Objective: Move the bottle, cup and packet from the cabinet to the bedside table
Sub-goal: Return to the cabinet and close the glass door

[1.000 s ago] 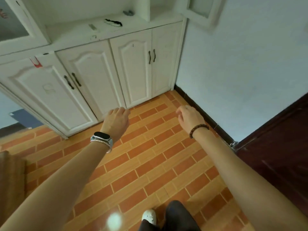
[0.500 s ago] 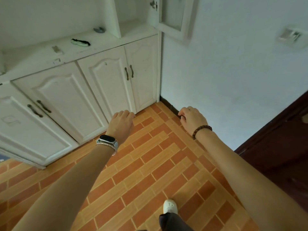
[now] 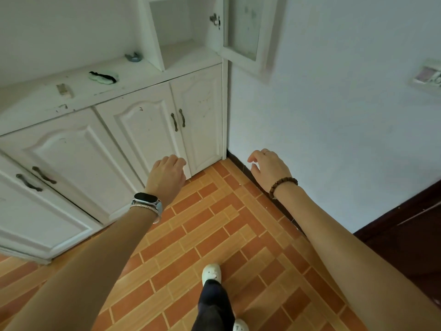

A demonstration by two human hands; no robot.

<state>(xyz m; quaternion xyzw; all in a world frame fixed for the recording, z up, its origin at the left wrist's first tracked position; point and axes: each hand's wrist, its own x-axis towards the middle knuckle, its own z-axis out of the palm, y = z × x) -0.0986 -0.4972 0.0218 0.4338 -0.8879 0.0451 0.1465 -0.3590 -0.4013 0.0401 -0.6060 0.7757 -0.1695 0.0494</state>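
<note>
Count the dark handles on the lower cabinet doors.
4. Right-hand pair, side by side: left handle, right handle. Left-hand pair, near the picture's edge: upper handle, lower handle. More may lie hidden beyond the left edge.

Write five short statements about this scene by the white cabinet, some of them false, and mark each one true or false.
1. The left hand and right hand hold nothing. True.
2. The dark-faced smartwatch sits on the right wrist. False: it is on the left wrist; the right wears a brown bead bracelet.
3. The white lower cabinet doors are shut. True.
4. The glass-panelled upper cabinet door is shut. False: it stands open.
5. The pale green and black item lies on the floor. False: it lies on the white countertop.
</note>
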